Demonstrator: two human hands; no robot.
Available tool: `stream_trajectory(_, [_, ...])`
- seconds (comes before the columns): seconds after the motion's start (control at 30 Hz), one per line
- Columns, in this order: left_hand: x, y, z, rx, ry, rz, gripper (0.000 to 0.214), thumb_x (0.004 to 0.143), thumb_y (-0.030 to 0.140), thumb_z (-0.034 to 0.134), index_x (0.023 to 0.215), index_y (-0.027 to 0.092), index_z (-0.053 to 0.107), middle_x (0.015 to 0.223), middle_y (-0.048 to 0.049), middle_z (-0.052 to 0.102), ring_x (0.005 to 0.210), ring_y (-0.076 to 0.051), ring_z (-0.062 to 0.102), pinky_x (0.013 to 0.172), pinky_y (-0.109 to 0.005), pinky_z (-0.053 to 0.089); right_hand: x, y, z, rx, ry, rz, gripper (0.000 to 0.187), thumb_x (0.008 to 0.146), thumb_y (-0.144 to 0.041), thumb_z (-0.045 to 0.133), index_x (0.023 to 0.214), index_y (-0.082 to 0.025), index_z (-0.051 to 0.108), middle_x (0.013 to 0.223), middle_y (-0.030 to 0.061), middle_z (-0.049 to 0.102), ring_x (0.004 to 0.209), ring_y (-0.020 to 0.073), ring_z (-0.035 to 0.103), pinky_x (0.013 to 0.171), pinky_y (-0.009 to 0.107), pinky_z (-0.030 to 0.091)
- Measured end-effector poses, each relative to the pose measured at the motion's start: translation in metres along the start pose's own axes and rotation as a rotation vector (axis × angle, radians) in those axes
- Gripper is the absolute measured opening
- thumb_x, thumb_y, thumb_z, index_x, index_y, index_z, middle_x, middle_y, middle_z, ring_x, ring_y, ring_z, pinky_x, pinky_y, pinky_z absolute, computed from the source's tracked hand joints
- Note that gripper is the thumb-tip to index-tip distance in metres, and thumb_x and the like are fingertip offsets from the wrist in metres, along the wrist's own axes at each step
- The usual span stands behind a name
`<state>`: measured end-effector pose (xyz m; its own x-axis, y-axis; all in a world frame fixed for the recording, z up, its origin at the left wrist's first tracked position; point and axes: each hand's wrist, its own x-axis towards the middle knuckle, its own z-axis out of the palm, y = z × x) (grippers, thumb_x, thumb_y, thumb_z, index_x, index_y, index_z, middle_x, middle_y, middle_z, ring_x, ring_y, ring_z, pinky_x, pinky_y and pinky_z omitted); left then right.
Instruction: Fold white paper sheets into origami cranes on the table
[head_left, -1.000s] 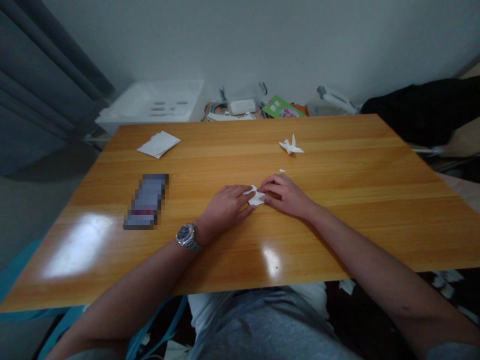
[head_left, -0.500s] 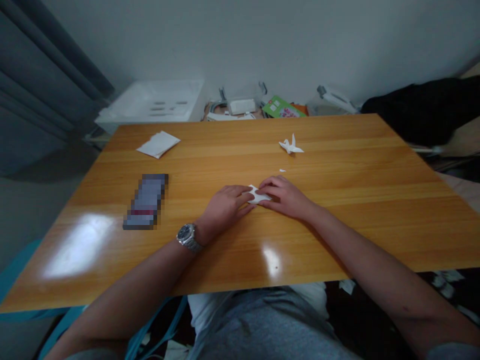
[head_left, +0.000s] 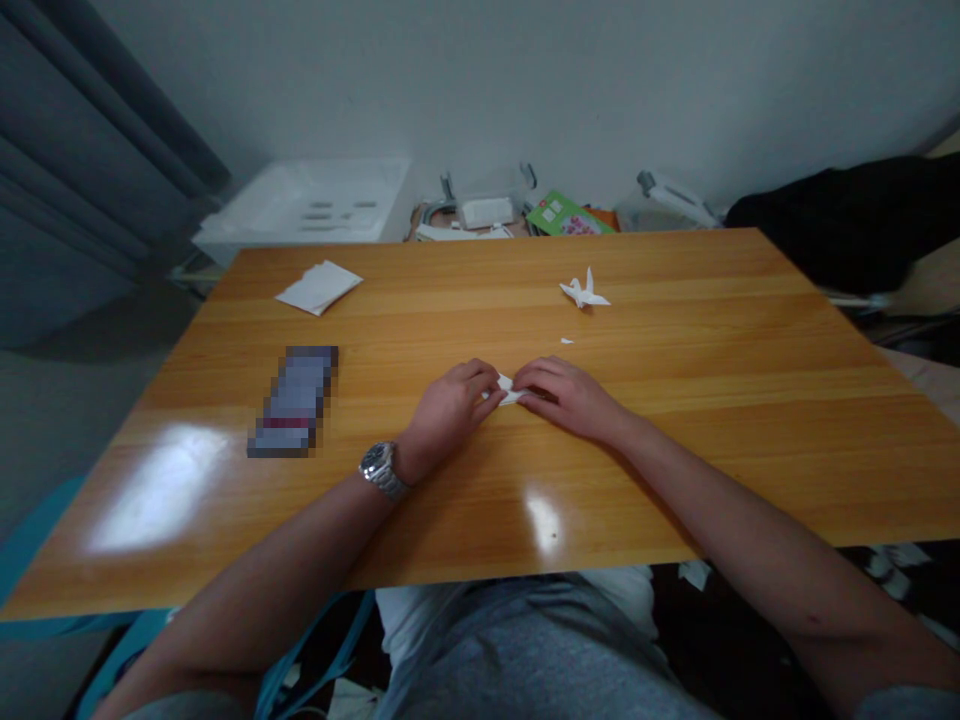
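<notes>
Pale grey wall (head_left: 480,90) behind; across the middle we have a glossy wood-grain table (head_left: 712,380), with light glare on its near left part and near the middle of its front edge. Dark grey curtain (head_left: 67,180) hangs at far left. Beyond the table's far edge we log black cloth (head_left: 847,215) at right, a white slotted tray (head_left: 300,195) at left, and between them a green booklet (head_left: 566,214) among smaller items too cluttered to name. Our left hand (head_left: 450,405) and right hand (head_left: 574,400) meet near the middle of the table. On the left half lies a dark rectangular device (head_left: 295,400), pixelated, screen unreadable; behind it, toward the far left corner, we note white paper sheets (head_left: 319,288), slightly ragged on one edge. A white paper crane (head_left: 585,292) stands on the far right half, wings spread. Silver watch (head_left: 382,468) on our left wrist. Between our hands, close to the table top, is the folded white paper (head_left: 505,383), its outer ends covered: left fingers pinch one end, thumb on the near side; right fingers, curled, grip the other. Smallest item: a white scrap (head_left: 567,341) lying between the right hand and the crane, touching neither.
</notes>
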<state>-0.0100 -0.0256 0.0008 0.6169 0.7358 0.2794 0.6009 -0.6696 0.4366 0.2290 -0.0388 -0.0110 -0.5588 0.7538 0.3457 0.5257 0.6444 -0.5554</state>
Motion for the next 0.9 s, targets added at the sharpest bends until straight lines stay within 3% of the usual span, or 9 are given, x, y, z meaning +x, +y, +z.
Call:
stream_trajectory(0.23, [0.001, 0.001, -0.001, -0.053, 0.018, -0.014, 0.014, 0.101, 0.028, 0.058, 0.102, 0.017, 0.067, 0.104, -0.0068, 0.068, 0.098, -0.021, 0.064, 0.09, -0.034, 0.053, 0.0, -0.004, -0.001, -0.03, 0.002, 0.019, 0.015, 0.102, -0.029, 0.056, 0.108, -0.023, 0.068, 0.108, 0.008, 0.072, 0.102, 0.0237, 0.065, 0.091, 0.04, 0.052])
stream_trajectory(0.47, [0.0, -0.003, 0.002, -0.014, 0.015, 0.048, 0.019, 0.103, 0.029, 0.055, 0.109, 0.018, 0.07, 0.112, -0.0076, 0.069, 0.103, -0.021, 0.064, 0.093, -0.035, 0.053, -0.001, 0.001, 0.002, -0.089, 0.026, -0.062, 0.017, 0.102, -0.024, 0.056, 0.102, -0.022, 0.072, 0.11, 0.0081, 0.073, 0.103, 0.0223, 0.067, 0.092, 0.038, 0.053])
stream_trajectory(0.63, [-0.006, -0.008, 0.002, 0.079, -0.009, 0.158, 0.027, 0.104, 0.032, 0.054, 0.122, 0.019, 0.071, 0.132, -0.0096, 0.068, 0.117, -0.023, 0.065, 0.104, -0.04, 0.052, -0.002, 0.006, -0.004, -0.18, 0.025, -0.066, 0.019, 0.102, -0.023, 0.056, 0.104, -0.022, 0.074, 0.113, 0.0087, 0.074, 0.103, 0.0225, 0.068, 0.09, 0.038, 0.054])
stream_trajectory(0.9, [-0.012, 0.007, 0.002, 0.213, -0.069, 0.18, 0.043, 0.103, 0.038, 0.055, 0.138, 0.014, 0.06, 0.138, -0.0158, 0.063, 0.123, -0.028, 0.062, 0.107, -0.046, 0.049, -0.006, 0.008, -0.014, -0.291, 0.012, -0.079, 0.025, 0.104, -0.028, 0.054, 0.117, -0.021, 0.074, 0.127, 0.0109, 0.072, 0.115, 0.0257, 0.067, 0.098, 0.043, 0.053])
